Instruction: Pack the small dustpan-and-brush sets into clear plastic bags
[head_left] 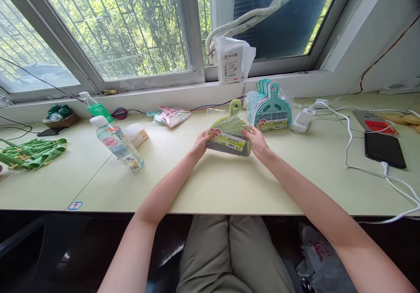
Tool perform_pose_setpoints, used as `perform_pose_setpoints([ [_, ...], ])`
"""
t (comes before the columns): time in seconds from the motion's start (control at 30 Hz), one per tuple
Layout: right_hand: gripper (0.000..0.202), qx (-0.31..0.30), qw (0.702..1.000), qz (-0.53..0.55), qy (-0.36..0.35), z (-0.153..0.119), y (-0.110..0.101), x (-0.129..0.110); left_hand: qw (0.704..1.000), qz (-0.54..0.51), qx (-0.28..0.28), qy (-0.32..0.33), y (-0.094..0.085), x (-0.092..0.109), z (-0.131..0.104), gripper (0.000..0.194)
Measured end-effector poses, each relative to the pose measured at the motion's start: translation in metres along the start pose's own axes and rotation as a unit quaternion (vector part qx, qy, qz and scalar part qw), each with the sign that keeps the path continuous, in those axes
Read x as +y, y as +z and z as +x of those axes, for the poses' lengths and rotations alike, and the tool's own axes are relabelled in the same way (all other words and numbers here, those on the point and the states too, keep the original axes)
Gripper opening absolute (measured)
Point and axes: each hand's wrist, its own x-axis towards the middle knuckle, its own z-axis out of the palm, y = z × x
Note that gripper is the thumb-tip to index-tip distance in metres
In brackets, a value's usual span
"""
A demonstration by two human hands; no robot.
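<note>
Holding, at the centre of the frame, a lime-green plastic dustpan-and-brush set with dark bristles along its lower edge, a printed label across the front and glossy clear film about the handle. Gripping its left edge with the left hand and its right edge with the right hand, thumbs to the front; both closed on the set, fingers partly hidden behind. Either raised slightly above the pale yellow-green tabletop or just touching; impossible to tell which.

Just beyond the right hand, right of centre, a row of teal plastic dustpan-and-brush sets, upright in clear film, beside a white plastic power strip.

Likely to slip if pinched only by smooth film at the edges. Liable to crease or tear the film if pulled outward from both sides. Prone to bent bristles if pressed down hard. Easy to topple the teal row with an outward swing of the right hand, given so little room between. Less exposed, at left of centre: a clear plastic bottle, tippable by a wide sweep of the left hand.
</note>
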Motion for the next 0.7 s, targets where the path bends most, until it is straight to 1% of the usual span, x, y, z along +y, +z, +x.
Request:
perform_pose_setpoints([
  [0.07,0.029,-0.080,0.995,-0.007,0.056,-0.002,0.001,-0.004,0.999,-0.024,0.020,0.010,-0.003,0.002,0.003,0.041],
  [0.1,0.027,-0.103,0.992,-0.016,0.070,-0.002,0.000,-0.005,0.999,-0.035,0.021,0.007,-0.005,0.003,0.005,0.039],
  [0.13,0.026,-0.109,0.991,-0.028,0.069,-0.001,-0.001,-0.005,0.999,-0.040,0.018,-0.003,-0.006,0.003,0.006,0.037],
  [0.17,0.025,-0.100,0.993,-0.043,0.053,0.001,-0.002,-0.004,0.999,-0.040,0.013,-0.021,-0.006,0.004,0.007,0.035],
  [0.2,0.025,-0.078,0.995,-0.060,0.025,0.002,-0.004,-0.002,0.999,-0.034,0.012,-0.041,-0.006,0.003,0.008,0.033],
  [0.27,0.026,-0.006,0.993,-0.112,-0.049,0.006,-0.007,0.004,0.997,-0.015,0.020,-0.074,-0.003,0.000,0.007,0.029],
  [0.33,0.031,0.078,0.973,-0.185,-0.112,0.008,-0.010,0.010,0.995,-0.003,0.030,-0.091,0.001,-0.004,0.004,0.028],
  [0.37,0.035,0.113,0.959,-0.224,-0.131,0.008,-0.011,0.012,0.995,-0.001,0.023,-0.096,0.004,-0.006,0.003,0.029],
  [0.43,0.043,0.150,0.938,-0.285,-0.129,0.009,-0.014,0.014,0.995,0.001,-0.004,-0.102,0.008,-0.008,0.001,0.033],
  [0.47,0.047,0.149,0.936,-0.300,-0.111,0.009,-0.015,0.014,0.995,0.004,-0.011,-0.102,0.009,-0.009,0.001,0.035],
  [0.5,0.050,0.133,0.941,-0.300,-0.084,0.008,-0.015,0.014,0.995,0.009,-0.006,-0.101,0.009,-0.008,0.001,0.035],
  [0.53,0.053,0.098,0.952,-0.286,-0.051,0.007,-0.015,0.012,0.995,0.016,0.015,-0.101,0.008,-0.008,0.002,0.034],
  [0.57,0.057,0.043,0.963,-0.264,-0.018,0.006,-0.015,0.010,0.993,0.023,0.049,-0.106,0.006,-0.007,0.004,0.032],
  [0.6,0.062,-0.024,0.970,-0.240,0.005,0.004,-0.014,0.007,0.989,0.029,0.086,-0.116,0.004,-0.006,0.006,0.031],
  [0.63,0.069,-0.096,0.970,-0.223,0.016,0.003,-0.013,0.004,0.984,0.032,0.117,-0.130,0.001,-0.004,0.007,0.032],
  [0.67,0.078,-0.159,0.963,-0.218,0.010,0.001,-0.012,0.001,0.980,0.032,0.137,-0.144,-0.003,-0.003,0.009,0.033],
  [0.7,0.088,-0.203,0.953,-0.225,-0.008,0.000,-0.012,-0.002,0.977,0.028,0.142,-0.154,-0.006,-0.001,0.010,0.036],
])
